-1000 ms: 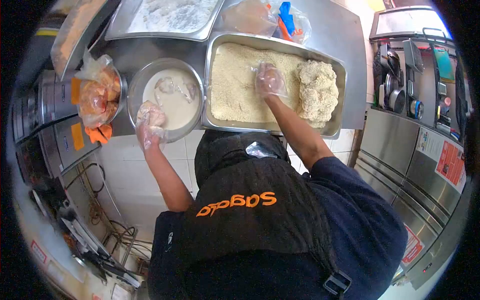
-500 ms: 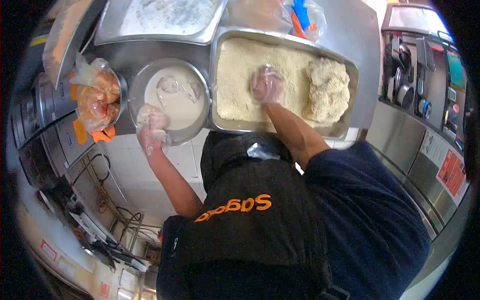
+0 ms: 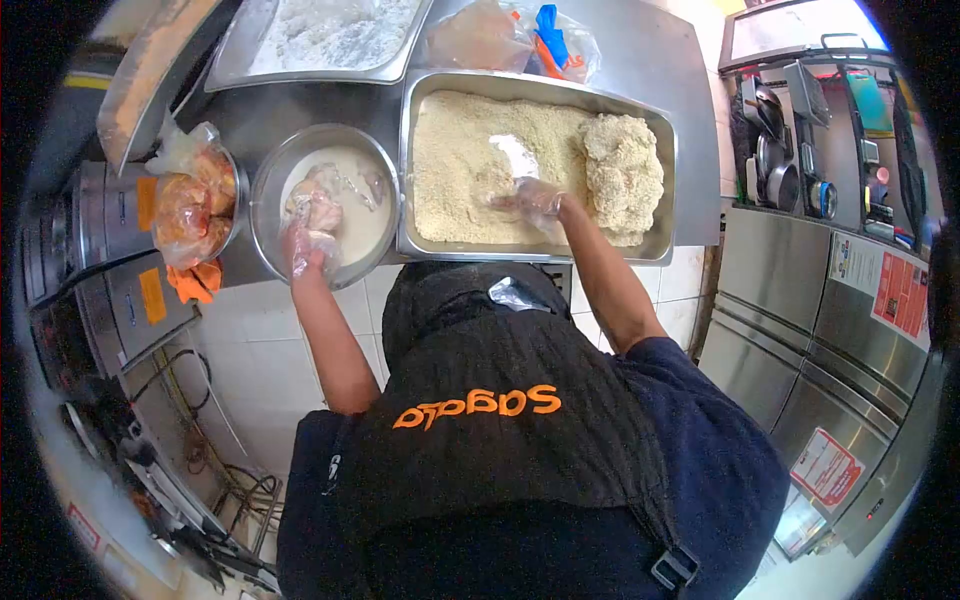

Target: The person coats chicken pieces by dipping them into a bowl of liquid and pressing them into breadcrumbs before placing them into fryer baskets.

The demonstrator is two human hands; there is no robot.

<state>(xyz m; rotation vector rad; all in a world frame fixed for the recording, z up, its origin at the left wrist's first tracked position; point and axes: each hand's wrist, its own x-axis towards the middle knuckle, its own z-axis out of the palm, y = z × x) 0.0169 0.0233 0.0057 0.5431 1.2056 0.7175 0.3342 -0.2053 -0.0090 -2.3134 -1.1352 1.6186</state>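
Observation:
In the round metal bowl (image 3: 265, 205) of pale batter, my left hand (image 3: 308, 248), in a clear plastic glove, grips a piece of raw meat (image 3: 322, 208) at the left side. More meat (image 3: 368, 188) lies in the liquid to its right. My right hand (image 3: 535, 200), gloved too, is low over the crumbs (image 3: 455, 140) in the large rectangular metal tray (image 3: 660, 240). Its fingers point left and touch the crumbs; whether they hold anything is hidden. Crumb-coated pieces (image 3: 622, 175) are piled at the tray's right end.
A tray of white flour (image 3: 335, 30) sits behind the bowl. Plastic bags (image 3: 480, 38) lie behind the crumb tray. At the left is a bowl with bagged orange-brown food (image 3: 195, 215). Pans (image 3: 775, 170) stand on a shelf at the right, above steel doors (image 3: 775, 265).
My left hand has moved further into the bowl with the meat. My right hand has shifted lower in the crumb tray and turned so its fingers point left. The whole view has shifted slightly.

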